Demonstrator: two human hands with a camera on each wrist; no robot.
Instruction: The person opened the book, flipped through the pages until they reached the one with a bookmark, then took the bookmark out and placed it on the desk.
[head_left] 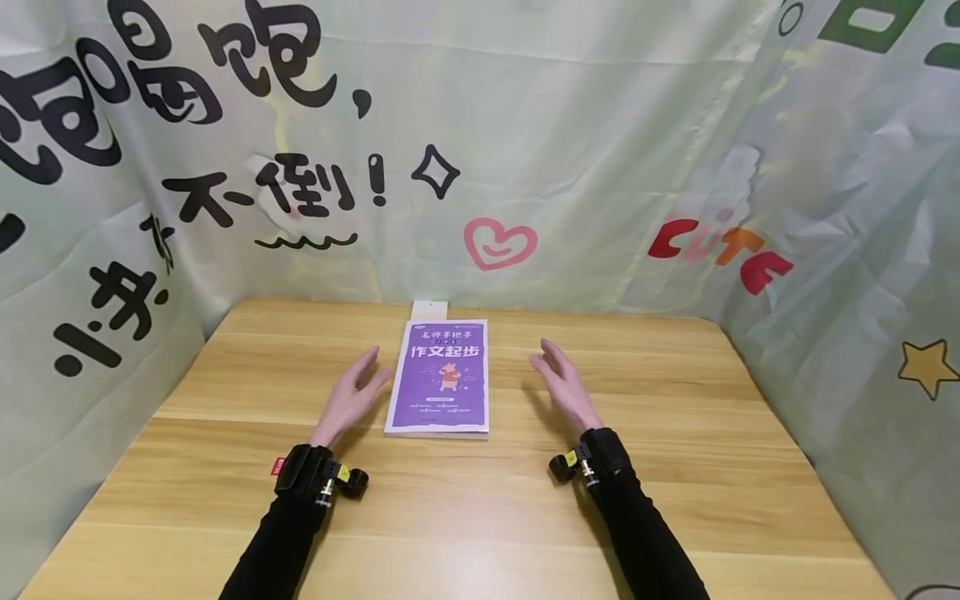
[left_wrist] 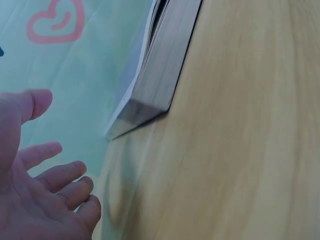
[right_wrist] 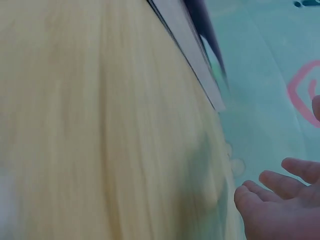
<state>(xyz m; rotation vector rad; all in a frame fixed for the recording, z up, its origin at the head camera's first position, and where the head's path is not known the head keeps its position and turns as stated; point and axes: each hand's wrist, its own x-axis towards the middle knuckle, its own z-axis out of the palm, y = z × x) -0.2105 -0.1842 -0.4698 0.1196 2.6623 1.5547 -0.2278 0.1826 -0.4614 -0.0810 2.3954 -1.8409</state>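
A purple-covered book [head_left: 442, 383] lies flat toward the back of the wooden table, its white title lettering and a small cartoon figure facing up. To its left my left hand [head_left: 352, 400] hovers with fingers loosely extended, thumb side toward the book. On the other side, a wider gap away, my right hand [head_left: 566, 387] is held with its fingers relaxed and apart. Both hands hold nothing. In the left wrist view the page edges of the book [left_wrist: 167, 60] show beyond the spread fingers [left_wrist: 62, 175]. The right wrist view shows the book [right_wrist: 192, 45] at the top.
A white tag or strip [head_left: 430, 310] sticks out behind the book at the table's back edge. The wooden table [head_left: 450, 517] meets a printed fabric curtain [head_left: 585, 167] at the back and sides. Each wrist wears a black strap with a small camera.
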